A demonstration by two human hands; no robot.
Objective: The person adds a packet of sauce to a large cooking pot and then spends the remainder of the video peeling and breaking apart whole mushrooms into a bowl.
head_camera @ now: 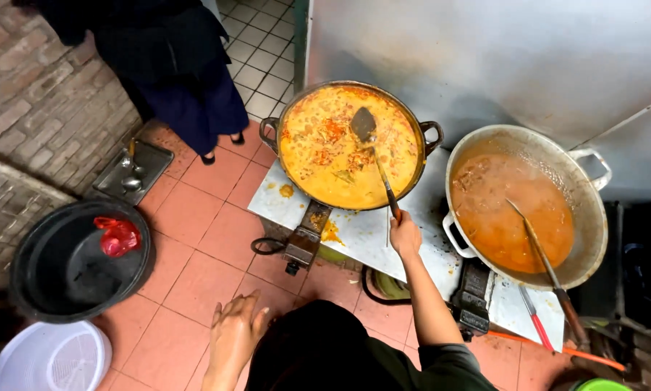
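Your right hand (405,235) has its fingers closed on the ladle (374,156) handle, whose long axis runs up and away into the yellow curry wok (349,145), while your left hand (233,337) hangs open, well apart

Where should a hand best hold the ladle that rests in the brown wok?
Probably at the ladle's free handle end, coming from the near side. The handle slants out over the brown wok's near rim, while the far end sits sunk in the sauce.
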